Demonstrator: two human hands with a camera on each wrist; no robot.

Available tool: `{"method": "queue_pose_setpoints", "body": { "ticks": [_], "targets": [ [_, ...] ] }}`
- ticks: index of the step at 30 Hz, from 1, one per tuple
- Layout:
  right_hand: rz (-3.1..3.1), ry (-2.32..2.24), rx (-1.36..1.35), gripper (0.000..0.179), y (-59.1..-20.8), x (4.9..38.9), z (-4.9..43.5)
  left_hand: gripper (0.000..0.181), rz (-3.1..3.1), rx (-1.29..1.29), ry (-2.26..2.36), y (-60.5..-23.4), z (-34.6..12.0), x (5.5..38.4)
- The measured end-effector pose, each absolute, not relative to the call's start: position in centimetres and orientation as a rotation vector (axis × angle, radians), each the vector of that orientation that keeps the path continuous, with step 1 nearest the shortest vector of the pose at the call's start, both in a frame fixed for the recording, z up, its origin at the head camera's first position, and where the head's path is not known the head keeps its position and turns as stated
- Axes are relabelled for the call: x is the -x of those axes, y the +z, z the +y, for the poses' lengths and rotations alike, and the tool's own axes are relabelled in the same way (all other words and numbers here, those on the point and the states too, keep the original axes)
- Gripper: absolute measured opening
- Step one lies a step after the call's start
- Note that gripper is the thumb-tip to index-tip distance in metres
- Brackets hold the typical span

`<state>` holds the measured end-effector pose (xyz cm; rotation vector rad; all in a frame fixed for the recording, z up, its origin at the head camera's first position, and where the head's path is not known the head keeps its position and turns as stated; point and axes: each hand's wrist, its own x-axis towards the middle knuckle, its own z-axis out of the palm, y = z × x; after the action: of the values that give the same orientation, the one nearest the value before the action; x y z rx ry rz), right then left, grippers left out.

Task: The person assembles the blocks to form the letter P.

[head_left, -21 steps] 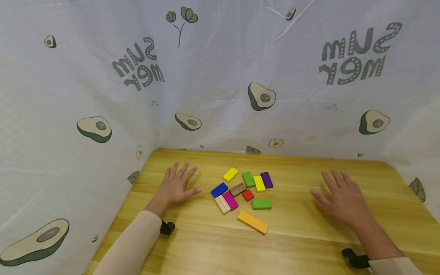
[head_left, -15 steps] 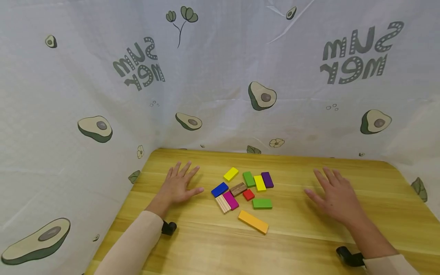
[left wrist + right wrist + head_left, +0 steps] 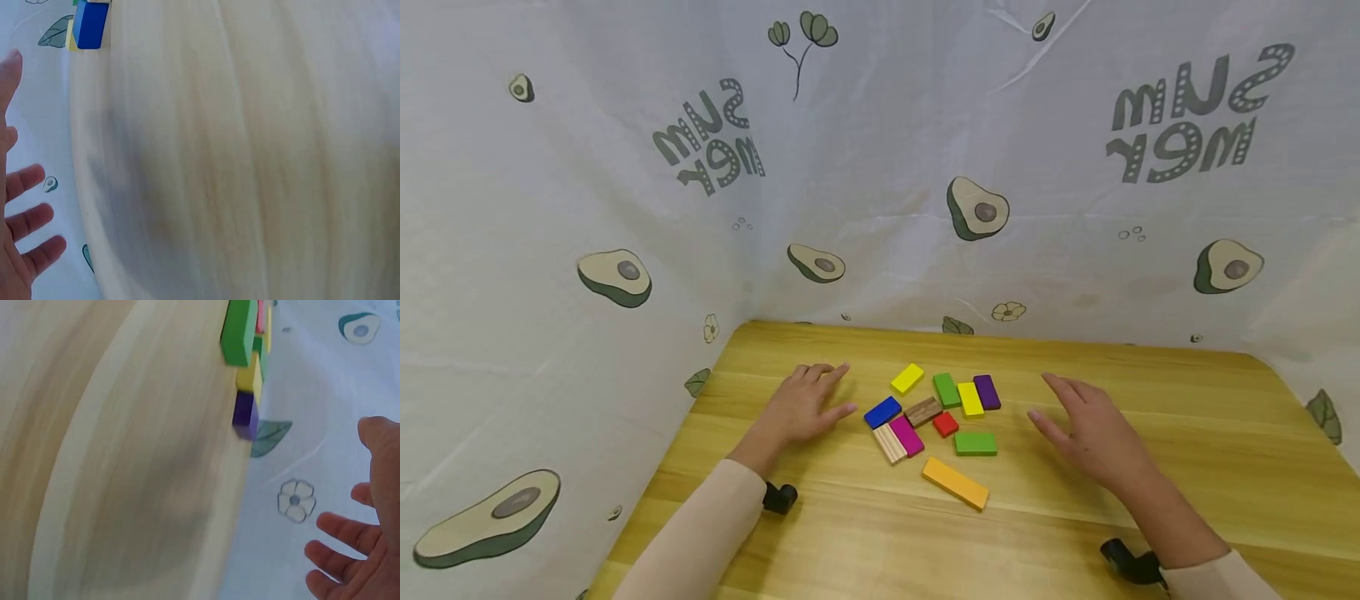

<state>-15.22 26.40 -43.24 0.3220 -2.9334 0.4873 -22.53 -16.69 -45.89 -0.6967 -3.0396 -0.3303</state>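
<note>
While both of my hands hang over the table, neither one holds anything: my left hand has its fingers loosely spread and a little bent, and my right hand points inward with the thumb well apart from the fingers. Between them, toward the table's far edge, lies the loose cluster of blocks. The blue block is nearest my left hand, just to its right and untouched; its long axis runs mostly sideways, the right end tipped toward the far edge, so I judge that hand meets it almost end-on. On the other flank, the purple block and the near green block sit closest to my right hand, off to its left; the purple one points mainly at the far edge and turns a long side to me, while the green one lies along that edge's line and offers a short end. The striped block and magenta block lie side by side, nearer me than the blue one; whether they touch it I can't quite tell. Nearest me, the orange block slants, its right end closer to me.
</note>
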Motion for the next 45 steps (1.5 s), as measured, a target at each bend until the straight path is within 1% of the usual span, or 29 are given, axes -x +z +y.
{"method": "queue_pose_setpoints", "body": {
  "ticks": [3,9,12,15,23,29,37,45],
  "targets": [
    [-2.954,0.539,-0.343,0.069,-43.3,15.2,25.1,0.071,-3.037,0.756,-0.350,-46.0,-16.2,22.6],
    [-2.988,0.665,-0.360,0.059,-43.7,15.3,22.1,0.051,-3.045,0.897,-0.423,-46.3,-15.4,22.7],
    [-2.966,0.670,-0.400,0.053,-44.1,15.3,20.6,0.045,-3.052,0.943,-0.431,-46.4,-14.8,22.8],
    [-2.950,0.679,-0.473,0.048,-44.5,15.2,19.1,0.041,-3.069,0.969,-0.415,-46.5,-14.3,22.8],
    [-3.073,0.726,-0.701,0.037,-45.3,15.5,14.6,0.040,-3.104,1.018,-0.410,-46.7,-13.1,22.9],
    [-3.051,0.727,-0.887,0.038,-45.5,16.1,12.2,0.040,-3.122,0.991,-0.367,-47.1,-12.9,23.1],
    [-3.215,0.688,-0.923,0.049,-45.6,17.3,10.1,0.038,-3.085,0.941,-0.431,-47.4,-13.1,23.1],
    [-3.277,0.544,-0.971,0.052,-45.6,18.0,9.4,0.042,-3.100,0.812,-0.397,-47.6,-13.2,23.8]
  ]
}}
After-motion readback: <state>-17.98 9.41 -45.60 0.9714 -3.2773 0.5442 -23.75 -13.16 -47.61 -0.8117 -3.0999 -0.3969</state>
